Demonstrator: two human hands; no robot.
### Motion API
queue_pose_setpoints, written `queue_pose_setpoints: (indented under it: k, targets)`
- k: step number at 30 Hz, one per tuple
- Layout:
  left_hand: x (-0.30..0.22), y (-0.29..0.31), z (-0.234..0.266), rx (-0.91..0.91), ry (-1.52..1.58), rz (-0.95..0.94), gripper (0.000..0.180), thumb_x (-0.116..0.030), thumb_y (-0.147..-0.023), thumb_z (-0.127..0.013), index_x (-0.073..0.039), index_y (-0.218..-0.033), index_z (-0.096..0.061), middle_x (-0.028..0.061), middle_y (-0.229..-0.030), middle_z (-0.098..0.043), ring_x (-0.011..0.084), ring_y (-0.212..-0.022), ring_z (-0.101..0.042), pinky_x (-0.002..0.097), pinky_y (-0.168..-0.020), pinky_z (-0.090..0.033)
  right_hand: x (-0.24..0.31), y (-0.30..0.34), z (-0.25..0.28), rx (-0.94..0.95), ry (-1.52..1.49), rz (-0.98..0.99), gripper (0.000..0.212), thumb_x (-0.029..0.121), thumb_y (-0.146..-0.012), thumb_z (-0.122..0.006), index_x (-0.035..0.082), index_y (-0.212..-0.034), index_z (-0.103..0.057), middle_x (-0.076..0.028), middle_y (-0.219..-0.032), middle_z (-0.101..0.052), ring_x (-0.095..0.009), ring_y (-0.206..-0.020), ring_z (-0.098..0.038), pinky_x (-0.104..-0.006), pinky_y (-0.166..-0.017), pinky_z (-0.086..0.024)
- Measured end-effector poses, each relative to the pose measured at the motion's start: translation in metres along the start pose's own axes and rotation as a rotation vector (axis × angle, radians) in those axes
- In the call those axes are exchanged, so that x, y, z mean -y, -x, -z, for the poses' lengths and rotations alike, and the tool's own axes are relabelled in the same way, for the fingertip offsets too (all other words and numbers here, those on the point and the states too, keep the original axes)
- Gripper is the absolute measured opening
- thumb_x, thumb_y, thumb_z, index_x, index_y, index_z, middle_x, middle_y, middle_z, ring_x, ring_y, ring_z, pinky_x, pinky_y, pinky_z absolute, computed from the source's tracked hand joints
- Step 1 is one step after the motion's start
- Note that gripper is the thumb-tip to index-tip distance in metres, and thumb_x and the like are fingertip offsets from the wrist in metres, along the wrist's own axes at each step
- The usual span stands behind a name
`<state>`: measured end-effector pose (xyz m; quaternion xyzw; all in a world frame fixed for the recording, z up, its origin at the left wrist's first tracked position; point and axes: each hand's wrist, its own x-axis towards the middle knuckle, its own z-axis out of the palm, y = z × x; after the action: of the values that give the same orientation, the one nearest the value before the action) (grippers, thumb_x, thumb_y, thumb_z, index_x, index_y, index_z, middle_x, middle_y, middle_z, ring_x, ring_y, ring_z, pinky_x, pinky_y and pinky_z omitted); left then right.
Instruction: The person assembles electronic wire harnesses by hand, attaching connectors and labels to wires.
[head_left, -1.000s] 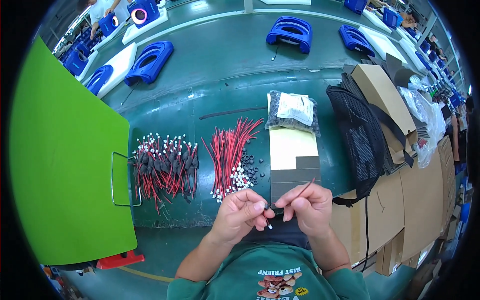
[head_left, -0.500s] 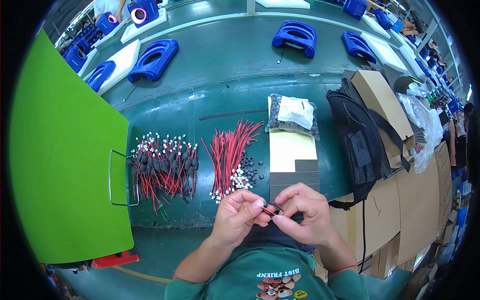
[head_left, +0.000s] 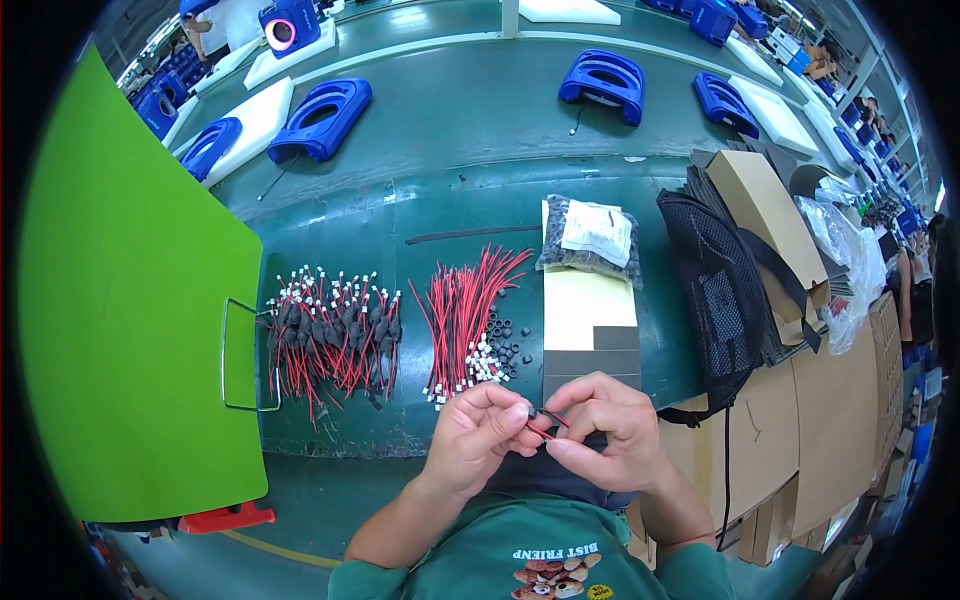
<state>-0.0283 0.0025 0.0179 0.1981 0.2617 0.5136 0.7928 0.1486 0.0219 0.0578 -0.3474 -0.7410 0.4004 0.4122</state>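
Note:
Just off the table's front edge, both hands are pinched around a thin red-and-black wire [head_left: 540,430]. My left hand [head_left: 482,432] grips it between thumb and forefinger, where a small black piece, probably a ring, shows at the fingertips. My right hand [head_left: 612,430] pinches the wire's other part, the fingers curled. Beyond them lies a bundle of red-and-black wires [head_left: 468,310] with white connectors at the near end. Small black rings [head_left: 515,352] are scattered beside it. Farther left is a pile of wires with black wrapped lumps [head_left: 335,330].
A green panel [head_left: 140,300] stands at the left with a wire stand [head_left: 224,355]. A plastic bag of black parts [head_left: 592,240] rests on cards. Right are a black mesh bag [head_left: 715,290] and cardboard [head_left: 770,200]. Blue housings [head_left: 605,85] sit across the back.
The view has shifted slightly. Between my fingertips the black wire has moved from a curved loop to a straighter line; both hands keep their pinch in nearly the same place.

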Motion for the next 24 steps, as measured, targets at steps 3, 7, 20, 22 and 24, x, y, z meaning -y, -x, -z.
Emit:
queue_pose_setpoints:
  k: [3,7,20,22,24]
  targets:
    - [0.0,0.0,0.001,0.011,-0.003,-0.002,0.008,-0.007,-0.086,-0.053,-0.001,-0.091,-0.056,0.0137,-0.083,-0.064,0.0142,-0.067,-0.064,0.0249,-0.059,-0.055,0.0,0.0,0.0,0.011,-0.022,0.0,0.015,0.0,-0.065,-0.065,0.004,-0.058,-0.052,-0.013,-0.087,-0.059,-0.016,-0.069,-0.06,-0.025,-0.057,-0.047]
    - [0.001,0.0,0.0,0.002,0.002,-0.016,0.008,-0.006,-0.086,-0.053,-0.001,-0.091,-0.056,0.0135,-0.083,-0.064,0.014,-0.067,-0.064,0.0248,-0.06,-0.055,0.001,-0.002,-0.001,0.006,0.025,-0.017,0.015,0.0,-0.065,-0.064,0.003,-0.058,-0.052,-0.013,-0.087,-0.059,-0.016,-0.068,-0.06,-0.0256,-0.057,-0.048]
    - [0.005,0.0,-0.003,-0.063,-0.082,-0.119,0.007,-0.005,-0.085,-0.055,0.001,-0.09,-0.055,0.0149,-0.084,-0.063,0.0145,-0.068,-0.064,0.0248,-0.061,-0.055,0.002,-0.002,-0.006,0.003,0.022,-0.018,0.014,0.001,-0.066,-0.066,0.003,-0.059,-0.053,-0.013,-0.09,-0.058,-0.017,-0.068,-0.061,-0.0258,-0.058,-0.049]
    - [0.007,-0.001,-0.002,-0.07,-0.089,-0.13,0.007,-0.004,-0.085,-0.055,0.001,-0.09,-0.055,0.0151,-0.084,-0.063,0.0144,-0.068,-0.063,0.0247,-0.061,-0.055,0.002,-0.002,-0.007,-0.017,0.05,-0.04,0.015,0.002,-0.066,-0.068,0.003,-0.06,-0.054,-0.012,-0.089,-0.059,-0.016,-0.068,-0.061,-0.026,-0.058,-0.049]
    - [0.01,0.0,-0.002,-0.095,-0.136,-0.17,0.007,-0.003,-0.085,-0.055,0.002,-0.09,-0.054,0.0156,-0.085,-0.063,0.0151,-0.07,-0.063,0.0248,-0.063,-0.054,0.001,-0.003,-0.01,-0.043,0.082,-0.031,0.015,0.003,-0.066,-0.069,0.003,-0.06,-0.055,-0.012,-0.089,-0.059,-0.016,-0.068,-0.061,-0.0259,-0.058,-0.049]
